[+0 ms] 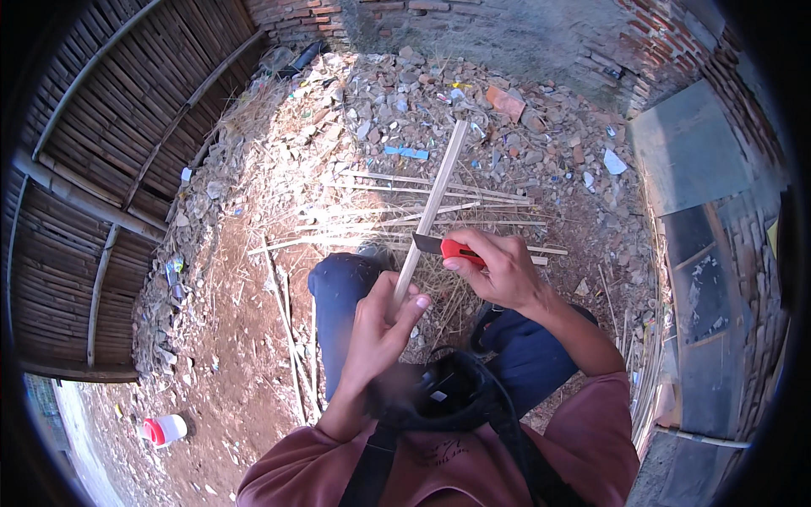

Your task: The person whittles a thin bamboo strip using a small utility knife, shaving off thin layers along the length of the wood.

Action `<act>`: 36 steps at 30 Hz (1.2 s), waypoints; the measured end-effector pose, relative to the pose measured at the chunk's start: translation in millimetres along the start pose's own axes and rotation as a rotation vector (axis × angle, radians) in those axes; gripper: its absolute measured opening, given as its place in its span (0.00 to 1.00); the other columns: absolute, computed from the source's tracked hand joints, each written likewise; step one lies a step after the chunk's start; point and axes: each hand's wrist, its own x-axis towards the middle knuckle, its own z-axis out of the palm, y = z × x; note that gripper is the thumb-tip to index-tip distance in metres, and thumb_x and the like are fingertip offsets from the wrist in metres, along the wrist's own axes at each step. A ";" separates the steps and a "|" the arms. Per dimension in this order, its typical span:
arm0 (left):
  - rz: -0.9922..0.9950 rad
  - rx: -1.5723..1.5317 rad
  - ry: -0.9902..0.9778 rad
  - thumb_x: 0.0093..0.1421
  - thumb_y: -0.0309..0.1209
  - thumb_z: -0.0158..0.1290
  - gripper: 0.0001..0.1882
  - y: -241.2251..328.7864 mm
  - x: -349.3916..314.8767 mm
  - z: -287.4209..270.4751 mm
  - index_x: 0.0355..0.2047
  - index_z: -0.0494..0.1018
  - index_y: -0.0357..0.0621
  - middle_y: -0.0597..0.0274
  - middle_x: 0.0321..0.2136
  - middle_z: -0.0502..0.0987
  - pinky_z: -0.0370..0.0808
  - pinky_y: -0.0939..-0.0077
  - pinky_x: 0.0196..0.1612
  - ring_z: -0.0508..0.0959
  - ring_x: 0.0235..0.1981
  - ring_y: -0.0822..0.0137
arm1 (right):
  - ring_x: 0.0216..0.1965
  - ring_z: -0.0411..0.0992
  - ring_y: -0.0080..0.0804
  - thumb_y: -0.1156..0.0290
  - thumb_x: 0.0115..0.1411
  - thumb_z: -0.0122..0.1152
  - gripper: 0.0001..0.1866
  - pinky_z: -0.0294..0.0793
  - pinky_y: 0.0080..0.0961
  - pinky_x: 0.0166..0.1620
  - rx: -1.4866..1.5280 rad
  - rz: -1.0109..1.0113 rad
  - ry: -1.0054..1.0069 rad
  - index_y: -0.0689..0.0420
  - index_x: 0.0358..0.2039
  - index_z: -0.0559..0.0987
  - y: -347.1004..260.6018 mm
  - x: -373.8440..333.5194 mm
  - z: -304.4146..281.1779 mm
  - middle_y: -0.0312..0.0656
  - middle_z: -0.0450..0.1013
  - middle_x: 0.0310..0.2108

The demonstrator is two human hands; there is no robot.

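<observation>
My left hand (pixel 384 321) is closed round the lower end of a pale bamboo strip (pixel 441 188), which slants up and away to the right. In my right hand (pixel 504 272) is a red-handled utility knife (pixel 460 251). Its dark blade lies against the strip's right side, a little above my left hand. Both hands are over the gap between my knees. On the ground beyond them lie several thin bamboo strips (pixel 498 222), crossing one another, and more long strips (pixel 291 338) lie left of my left knee.
Rubble (pixel 397 93) covers the ground ahead, up to a brick wall (pixel 473 29). A bamboo-slat panel (pixel 110 110) stands on the left; grey sheets (pixel 688 148) lean on the right. A white container with a red lid (pixel 169 429) sits at the lower left.
</observation>
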 end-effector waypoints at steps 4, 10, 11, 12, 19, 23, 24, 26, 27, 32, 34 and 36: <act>-0.001 -0.034 -0.015 0.71 0.26 0.60 0.10 -0.9 5.2 1.0 0.49 0.73 0.39 0.75 0.33 0.74 0.67 0.87 0.35 0.70 0.34 0.84 | 0.28 0.83 0.39 0.60 0.66 0.70 0.13 0.82 0.34 0.29 -0.069 -0.117 -0.094 0.52 0.47 0.82 -6.6 -7.6 12.0 0.40 0.84 0.35; 0.088 -0.073 0.023 0.70 0.28 0.63 0.13 -3.7 9.1 0.8 0.49 0.72 0.37 0.70 0.31 0.76 0.69 0.83 0.33 0.71 0.31 0.83 | 0.26 0.82 0.37 0.59 0.65 0.70 0.14 0.81 0.32 0.27 -0.118 -0.137 -0.060 0.51 0.47 0.83 -8.1 -9.1 19.1 0.39 0.82 0.31; 0.049 -0.053 -0.008 0.70 0.25 0.62 0.15 -4.1 9.0 -0.5 0.53 0.72 0.37 0.72 0.34 0.74 0.70 0.87 0.36 0.71 0.34 0.84 | 0.25 0.82 0.36 0.59 0.65 0.70 0.14 0.81 0.32 0.27 -0.128 -0.147 -0.067 0.51 0.47 0.83 -8.8 -8.9 18.6 0.38 0.81 0.31; 0.048 -0.054 -0.007 0.70 0.25 0.62 0.15 -0.7 8.2 -0.6 0.53 0.72 0.37 0.72 0.34 0.74 0.70 0.87 0.36 0.71 0.34 0.84 | 0.25 0.82 0.36 0.59 0.65 0.70 0.14 0.81 0.32 0.27 -0.127 -0.147 -0.069 0.51 0.47 0.83 -8.9 -9.1 19.0 0.38 0.81 0.31; 0.074 -0.218 -0.024 0.69 0.24 0.63 0.21 -5.1 9.8 2.7 0.55 0.64 0.38 0.71 0.28 0.74 0.65 0.86 0.31 0.67 0.29 0.85 | 0.22 0.81 0.34 0.61 0.61 0.72 0.16 0.80 0.31 0.23 -0.170 -0.175 -0.091 0.51 0.48 0.83 -7.6 -17.4 28.5 0.37 0.81 0.30; 0.084 -0.202 -0.020 0.70 0.25 0.62 0.19 -8.8 9.6 -0.2 0.53 0.63 0.38 0.68 0.27 0.78 0.67 0.85 0.30 0.70 0.29 0.84 | 0.23 0.81 0.35 0.64 0.61 0.72 0.17 0.80 0.31 0.24 -0.176 -0.160 -0.088 0.51 0.49 0.83 -12.8 -15.9 27.2 0.37 0.81 0.30; 0.083 -0.202 -0.021 0.70 0.25 0.62 0.19 -8.4 9.6 0.2 0.53 0.63 0.38 0.68 0.27 0.78 0.67 0.85 0.30 0.70 0.29 0.84 | 0.23 0.81 0.35 0.64 0.61 0.72 0.17 0.80 0.31 0.24 -0.176 -0.159 -0.089 0.51 0.49 0.83 -14.3 -15.6 26.8 0.37 0.81 0.30; 0.089 -0.244 -0.003 0.71 0.25 0.61 0.17 -6.6 10.0 2.4 0.50 0.64 0.39 0.68 0.26 0.77 0.67 0.83 0.30 0.70 0.29 0.84 | 0.23 0.81 0.35 0.64 0.60 0.72 0.17 0.80 0.32 0.24 -0.166 -0.147 -0.072 0.51 0.49 0.83 -17.1 -15.1 26.3 0.37 0.81 0.31; 0.089 -0.244 -0.003 0.71 0.25 0.61 0.17 -6.8 10.3 4.4 0.50 0.64 0.39 0.68 0.26 0.77 0.67 0.83 0.30 0.70 0.29 0.84 | 0.23 0.81 0.35 0.64 0.60 0.72 0.17 0.80 0.32 0.24 -0.166 -0.147 -0.072 0.51 0.49 0.83 -18.4 -15.1 26.3 0.37 0.81 0.31; 0.123 -0.211 0.046 0.71 0.27 0.62 0.15 -11.5 11.7 7.5 0.46 0.65 0.38 0.68 0.26 0.77 0.67 0.82 0.29 0.69 0.28 0.82 | 0.22 0.81 0.34 0.64 0.61 0.72 0.17 0.79 0.31 0.23 -0.189 -0.112 -0.056 0.51 0.49 0.83 -22.2 -16.0 25.3 0.37 0.81 0.30; 0.126 -0.205 0.059 0.71 0.27 0.62 0.15 -12.6 12.2 8.2 0.46 0.65 0.38 0.67 0.26 0.77 0.67 0.82 0.29 0.69 0.28 0.82 | 0.25 0.82 0.37 0.67 0.58 0.73 0.18 0.81 0.32 0.26 -0.188 -0.086 -0.087 0.55 0.49 0.84 -26.9 -14.6 21.2 0.41 0.82 0.31; 0.129 -0.198 0.074 0.71 0.28 0.62 0.15 -10.0 12.0 9.1 0.45 0.65 0.37 0.67 0.26 0.78 0.67 0.82 0.29 0.69 0.28 0.82 | 0.27 0.84 0.39 0.71 0.55 0.75 0.19 0.83 0.33 0.28 -0.185 -0.062 -0.117 0.58 0.48 0.84 -27.9 -13.4 21.2 0.44 0.84 0.32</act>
